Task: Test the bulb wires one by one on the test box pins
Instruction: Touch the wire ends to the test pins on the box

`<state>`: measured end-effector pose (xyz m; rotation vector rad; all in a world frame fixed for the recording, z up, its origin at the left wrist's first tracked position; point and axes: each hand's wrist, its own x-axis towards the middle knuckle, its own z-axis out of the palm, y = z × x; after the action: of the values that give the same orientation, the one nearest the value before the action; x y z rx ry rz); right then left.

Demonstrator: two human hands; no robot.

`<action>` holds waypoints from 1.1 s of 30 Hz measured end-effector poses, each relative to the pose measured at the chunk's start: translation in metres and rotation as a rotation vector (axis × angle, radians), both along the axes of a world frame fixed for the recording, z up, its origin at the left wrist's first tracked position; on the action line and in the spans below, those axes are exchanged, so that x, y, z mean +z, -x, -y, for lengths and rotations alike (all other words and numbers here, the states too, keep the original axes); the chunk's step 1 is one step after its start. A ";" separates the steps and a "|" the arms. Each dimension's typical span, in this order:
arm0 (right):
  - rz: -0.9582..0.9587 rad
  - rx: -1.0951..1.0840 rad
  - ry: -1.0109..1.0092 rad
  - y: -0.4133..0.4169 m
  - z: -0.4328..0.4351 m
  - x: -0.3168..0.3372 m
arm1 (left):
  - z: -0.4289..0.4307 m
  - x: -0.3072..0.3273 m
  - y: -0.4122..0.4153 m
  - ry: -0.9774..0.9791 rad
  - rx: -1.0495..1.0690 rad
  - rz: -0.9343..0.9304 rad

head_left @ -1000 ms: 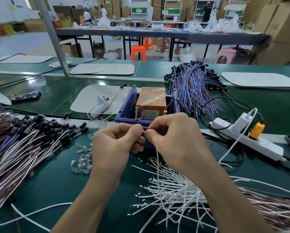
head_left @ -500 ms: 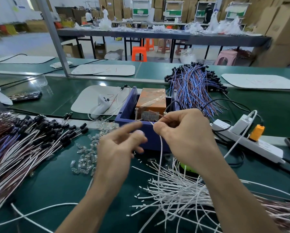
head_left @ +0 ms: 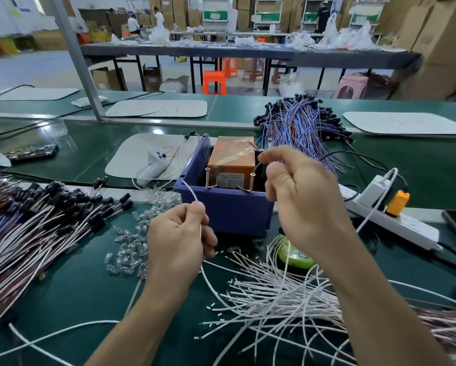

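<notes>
The test box is a blue bin (head_left: 222,210) holding an orange unit (head_left: 232,158). Two screw pins stand at its near wall, the left pin (head_left: 207,177) and the right pin (head_left: 252,180). My left hand (head_left: 178,235) is in front of the bin's left corner. It grips a white bulb wire (head_left: 191,191) that arcs up beside the left pin without touching it. My right hand (head_left: 298,199) is raised over the bin's right side. Its fingertips pinch thin bare wire ends (head_left: 253,147) above the right pin. Whether both hands hold one wire is unclear.
A loose pile of white wires (head_left: 274,297) lies at the near right and black-capped wires (head_left: 36,223) at the left. Clear bulbs (head_left: 129,249) sit between them. Behind are a blue-and-red wire bundle (head_left: 300,128), a power strip (head_left: 393,220) and a green disc (head_left: 292,253).
My hands have parted. The right hand rose to the bin's right pin with the thin wire ends. The left hand dropped back and now grips the white wire.
</notes>
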<state>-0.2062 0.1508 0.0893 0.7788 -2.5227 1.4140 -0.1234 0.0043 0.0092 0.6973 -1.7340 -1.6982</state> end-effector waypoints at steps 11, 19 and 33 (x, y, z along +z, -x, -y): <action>0.025 0.024 -0.055 0.005 -0.005 0.004 | 0.012 -0.011 0.006 0.204 -0.043 0.107; 0.009 -0.035 -0.095 0.010 -0.004 -0.001 | 0.011 -0.012 0.004 0.216 -0.112 0.059; -0.024 -0.099 -0.190 0.013 -0.002 -0.008 | 0.010 -0.012 0.004 0.223 -0.139 0.060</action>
<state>-0.2195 0.1532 0.0816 0.6848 -2.6643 1.1410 -0.1276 -0.0061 -0.0023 0.5426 -2.0176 -1.5539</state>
